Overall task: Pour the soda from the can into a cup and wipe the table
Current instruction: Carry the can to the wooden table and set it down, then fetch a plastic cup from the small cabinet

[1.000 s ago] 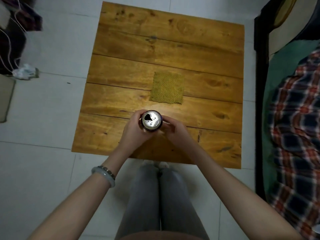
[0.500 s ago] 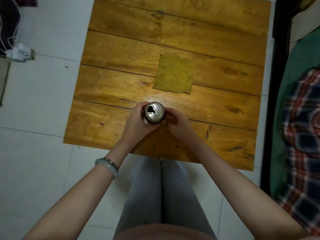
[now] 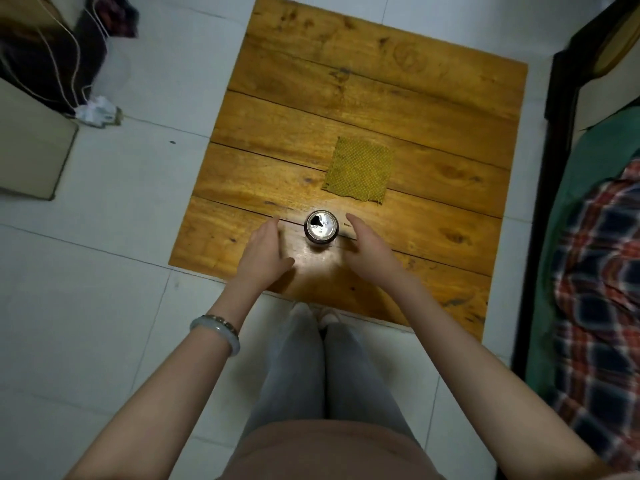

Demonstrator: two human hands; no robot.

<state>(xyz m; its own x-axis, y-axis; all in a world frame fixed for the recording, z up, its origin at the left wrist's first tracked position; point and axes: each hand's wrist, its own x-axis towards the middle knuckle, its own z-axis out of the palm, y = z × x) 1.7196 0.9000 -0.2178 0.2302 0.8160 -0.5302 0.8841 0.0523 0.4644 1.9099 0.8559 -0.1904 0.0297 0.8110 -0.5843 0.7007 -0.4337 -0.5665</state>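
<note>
An opened dark soda can stands upright on the wooden table, near its front edge. My left hand hovers open just left of the can, apart from it. To the can's right, my right hand is open too and does not touch it. A square yellow-green cloth lies flat on the table just beyond the can. No cup is in view.
White floor tiles surround the table. A cardboard box, white cables and a charger lie at the left. A dark bed frame with green and plaid bedding runs along the right. My knees sit below the table's front edge.
Both hands held the can before. Now they have let go and drawn apart to either side of it, and the can stands alone on the table.
</note>
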